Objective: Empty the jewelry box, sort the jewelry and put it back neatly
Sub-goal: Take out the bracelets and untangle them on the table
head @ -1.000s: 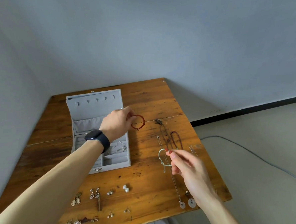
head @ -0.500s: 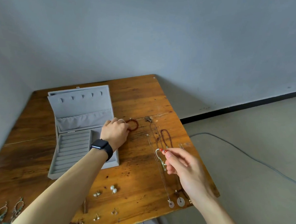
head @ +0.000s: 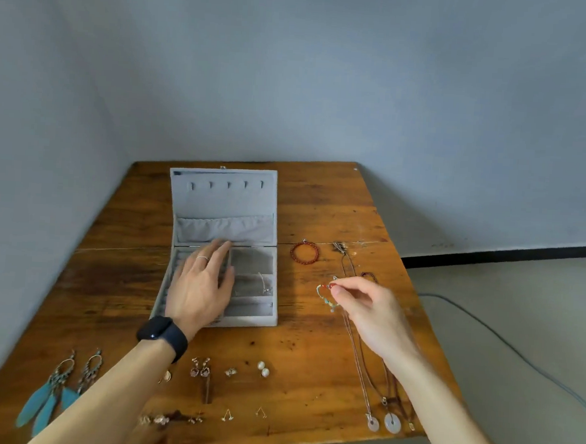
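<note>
At the lower left of the frame we see a pair of teal feather drop earrings (head: pixel 51 395) laid on the brown wooden table (head: pixel 310 356). Left of centre, our left hand (head: pixel 202 281), a black smartwatch (head: pixel 163 334) at its wrist, lies flat with straight fingers over the ring rolls of the open grey velvet jewelry box (head: pixel 224 200), holding nothing; whether it touches them we cannot tell. A second ago that hand carried the red bead bracelet (head: pixel 304 252); now the bracelet rests on the wood just right of the box's hinge, apart from it. So one more piece is out, and we judge the hand is back for the thin silver chain (head: pixel 264 283) in the box's right-hand compartment, seemingly the last piece inside. Right of centre, our right hand (head: pixel 365 305) pinches a turquoise-and-red beaded bracelet (head: pixel 324 297) above the table, as before. Beneath it, long necklaces with pale disc pendants (head: pixel 392 423) run towards the lower right. We can read no brand, label or writing anywhere; the watch face is dark.
</note>
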Demonstrator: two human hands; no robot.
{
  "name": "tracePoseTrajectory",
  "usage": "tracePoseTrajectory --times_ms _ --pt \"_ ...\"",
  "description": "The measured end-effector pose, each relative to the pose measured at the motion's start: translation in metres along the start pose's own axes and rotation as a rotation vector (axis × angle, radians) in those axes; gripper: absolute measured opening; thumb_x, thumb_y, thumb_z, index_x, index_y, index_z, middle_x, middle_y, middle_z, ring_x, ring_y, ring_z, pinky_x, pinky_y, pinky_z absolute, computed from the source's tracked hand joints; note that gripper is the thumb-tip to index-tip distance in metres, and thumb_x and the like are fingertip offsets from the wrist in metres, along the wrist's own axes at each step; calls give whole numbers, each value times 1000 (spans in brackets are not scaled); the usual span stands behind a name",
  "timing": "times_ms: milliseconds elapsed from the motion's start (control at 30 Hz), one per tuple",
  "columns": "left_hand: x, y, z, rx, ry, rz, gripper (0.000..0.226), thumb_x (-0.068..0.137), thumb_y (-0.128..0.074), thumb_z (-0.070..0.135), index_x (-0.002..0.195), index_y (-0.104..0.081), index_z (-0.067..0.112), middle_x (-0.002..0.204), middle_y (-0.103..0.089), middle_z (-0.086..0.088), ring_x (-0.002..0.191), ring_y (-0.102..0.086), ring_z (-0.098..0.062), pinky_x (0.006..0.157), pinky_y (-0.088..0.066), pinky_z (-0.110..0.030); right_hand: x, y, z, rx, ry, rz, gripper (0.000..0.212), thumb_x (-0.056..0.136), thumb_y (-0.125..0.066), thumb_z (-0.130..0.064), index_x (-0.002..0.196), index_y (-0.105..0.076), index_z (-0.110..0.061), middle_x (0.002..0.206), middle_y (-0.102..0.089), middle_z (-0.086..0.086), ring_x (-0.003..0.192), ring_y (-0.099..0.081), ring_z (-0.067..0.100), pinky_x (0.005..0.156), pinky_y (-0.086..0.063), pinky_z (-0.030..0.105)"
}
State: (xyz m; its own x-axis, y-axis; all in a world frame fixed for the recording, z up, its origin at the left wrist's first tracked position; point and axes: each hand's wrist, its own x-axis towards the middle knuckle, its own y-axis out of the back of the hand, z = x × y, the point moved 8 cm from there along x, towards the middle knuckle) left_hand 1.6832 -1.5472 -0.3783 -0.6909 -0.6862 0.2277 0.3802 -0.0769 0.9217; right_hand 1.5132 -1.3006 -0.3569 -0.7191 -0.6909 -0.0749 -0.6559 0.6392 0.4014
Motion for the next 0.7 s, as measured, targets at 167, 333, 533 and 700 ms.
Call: tracePoseTrajectory --times_ms 167,333,533,700 --pt "-14 -1 -26 -16 104 -53 53 104 -35 41 152 -38 19 158 -35 -8 148 -27 -25 122 -21 -40 40 -28 -14 -95 54 -12 12 91 -65 -41 97 -75 -41 94 -69 -34 93 -62 -11 76 -45 9" --pt "-15 0 -21 17 113 -55 51 105 -31 42 152 -37 24 162 -29 -6 150 -20 -22 123 -15 -35 74 -53 -2 -304 45 -1 17 94 -65 -36 105 -76 -31 106 -72 -20 98 -62 -2 75 -38 6" --pt "-15 -4 -25 44 118 -86 53 105 -26 44 155 -31 29 164 -22 -2 152 -13 -19 124 -11 -34 89 -46 14 -675 43 126 19 94 -64 -35 109 -74 -28 106 -75 -9 97 -70 15 80 -54 25" --pt "-13 -14 -29 68 117 -147 57 105 -18 48 158 -19 29 167 -9 0 153 -5 -17 124 -5 -34 89 -49 6 -821 141 175 16 94 -65 -34 105 -75 -28 102 -74 -4 95 -67 20 80 -57 33"
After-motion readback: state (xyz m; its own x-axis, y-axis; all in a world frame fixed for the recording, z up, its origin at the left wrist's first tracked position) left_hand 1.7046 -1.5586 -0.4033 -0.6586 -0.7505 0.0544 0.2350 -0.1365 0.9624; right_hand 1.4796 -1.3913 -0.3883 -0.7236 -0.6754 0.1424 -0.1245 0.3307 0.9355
